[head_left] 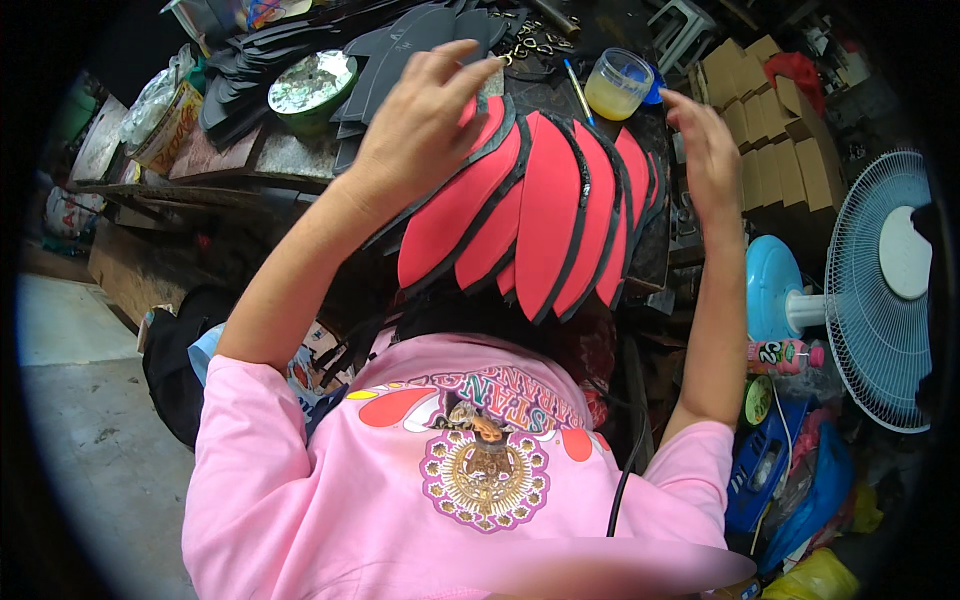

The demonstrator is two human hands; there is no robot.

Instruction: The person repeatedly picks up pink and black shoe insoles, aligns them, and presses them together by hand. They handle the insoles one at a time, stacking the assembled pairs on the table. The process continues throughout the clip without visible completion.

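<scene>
Several leaf-shaped red pieces [545, 215] lie overlapping in a fan at the near edge of a dark worktable [652, 245], their pointed ends reaching over the edge toward the person. Each is long, smooth and matte, a flat coral red with a black border along its curved side; one border near the middle shines as if wet. The left hand [425, 120] is over the upper left end of the fan, fingers partly spread; whether it grips a piece cannot be told. The right hand [703, 150] is raised to the right, apart from the pieces, its fingers loosely parted and holding nothing. Near it are a clear cup [618, 85] of yellowish liquid and a blue pen [578, 92]. Beyond the left hand lie dark grey sheets [385, 75] and a green tub [312, 85] with a whitish top. Cardboard boxes [775, 125] and a white-and-blue fan [880, 290] stand at right.
</scene>
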